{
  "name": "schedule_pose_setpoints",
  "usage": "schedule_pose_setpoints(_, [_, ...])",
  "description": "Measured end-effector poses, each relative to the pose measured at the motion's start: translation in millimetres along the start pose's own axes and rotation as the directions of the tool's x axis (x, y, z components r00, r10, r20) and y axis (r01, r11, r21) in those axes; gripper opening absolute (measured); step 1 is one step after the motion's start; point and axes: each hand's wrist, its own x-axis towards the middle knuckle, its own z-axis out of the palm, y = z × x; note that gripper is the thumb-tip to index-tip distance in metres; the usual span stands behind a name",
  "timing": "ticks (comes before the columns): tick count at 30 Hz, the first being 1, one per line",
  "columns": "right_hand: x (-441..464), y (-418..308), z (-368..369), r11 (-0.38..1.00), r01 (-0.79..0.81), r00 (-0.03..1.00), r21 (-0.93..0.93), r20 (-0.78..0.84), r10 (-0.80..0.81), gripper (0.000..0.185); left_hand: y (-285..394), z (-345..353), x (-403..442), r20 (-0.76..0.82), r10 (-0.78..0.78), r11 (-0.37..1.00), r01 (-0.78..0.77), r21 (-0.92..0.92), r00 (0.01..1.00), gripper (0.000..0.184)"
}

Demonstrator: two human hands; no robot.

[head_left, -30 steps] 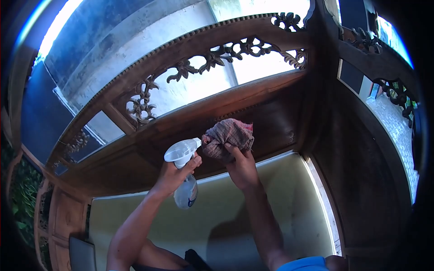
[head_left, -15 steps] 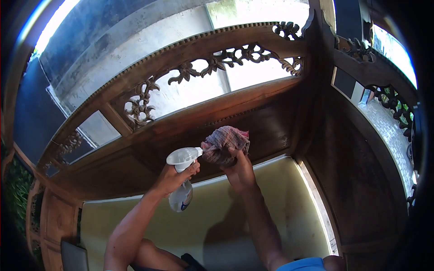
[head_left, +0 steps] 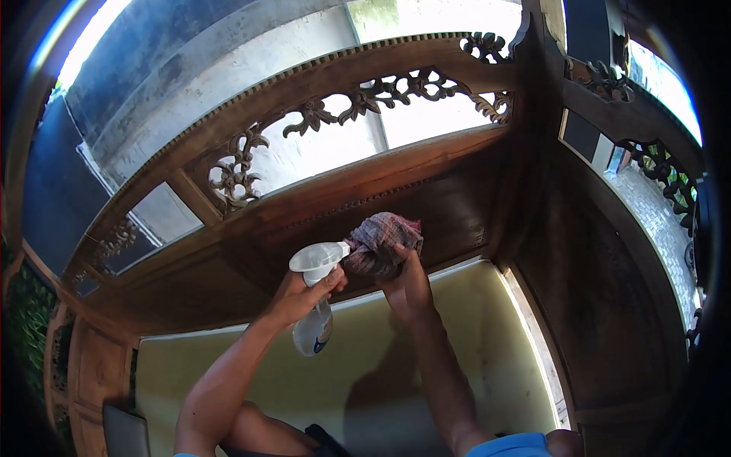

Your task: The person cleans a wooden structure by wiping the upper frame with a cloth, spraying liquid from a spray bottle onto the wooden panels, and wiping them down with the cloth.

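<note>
In the middle of the head view, my left hand point(head_left: 302, 295) is wrapped round the neck of a clear spray bottle point(head_left: 312, 327) with a white trigger head. The bottle tilts slightly, and its nozzle points right, close against a crumpled reddish-grey checked cloth point(head_left: 383, 242). My right hand point(head_left: 406, 286) grips that cloth from below, the thumb pressed on its front. Both hands are held up before the dark wooden back panel point(head_left: 449, 221) of a carved bench. Whether spray is leaving the nozzle, I cannot tell.
Below my hands lies a yellowish seat cushion point(head_left: 472, 350). Carved floral openwork point(head_left: 343, 110) runs along the backrest top. A dark wooden side panel point(head_left: 601, 289) rises at the right, and a grey flat object point(head_left: 124, 434) leans at lower left. Beyond stands a pale wall point(head_left: 304, 46).
My left hand and the spray bottle have shifted a little to the right, bringing the nozzle nearer the cloth. The right hand and cloth have barely moved.
</note>
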Motion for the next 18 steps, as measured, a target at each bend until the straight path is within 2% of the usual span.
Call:
schedule_pose_setpoints(2, [0,-1,0,1.0,-0.013,1.0,0.006,0.014,0.013,0.041,-4,3,0,-0.002,-0.017,1.0,0.017,-0.004,1.0,0.037])
schedule_pose_setpoints(5, [-1,3,-3,1.0,-0.015,0.999,-0.009,-0.046,0.014,0.042,-23,-1,-1,0.031,-0.055,0.997,0.057,-0.056,0.998,0.035])
schedule_pose_setpoints(7, [3,7,-13,0.999,-0.035,0.993,0.009,-0.111,0.036,0.042,-20,-6,4,0.007,-0.024,0.999,0.025,-0.021,1.0,0.034])
schedule_pose_setpoints(11, [1,7,-8,0.999,-0.042,0.994,-0.017,-0.099,0.04,0.042,-9,7,1,-0.057,-0.05,0.998,0.048,-0.045,0.997,0.036])
schedule_pose_setpoints(13, [1,5,-3,1.0,-0.011,0.997,-0.025,-0.075,0.009,0.043,-22,7,2,-0.039,-0.031,0.998,0.029,-0.053,0.999,0.038])
schedule_pose_setpoints(15, [2,7,-7,1.0,-0.015,0.995,-0.019,-0.103,0.013,0.044,-30,1,5,0.045,-0.054,0.998,0.055,-0.026,0.998,0.036])
schedule_pose_setpoints(18, [1,7,-7,1.0,-0.022,0.991,-0.011,-0.134,0.02,0.047,-27,-7,6,-0.017,-0.125,0.992,0.124,-0.036,0.992,0.03])
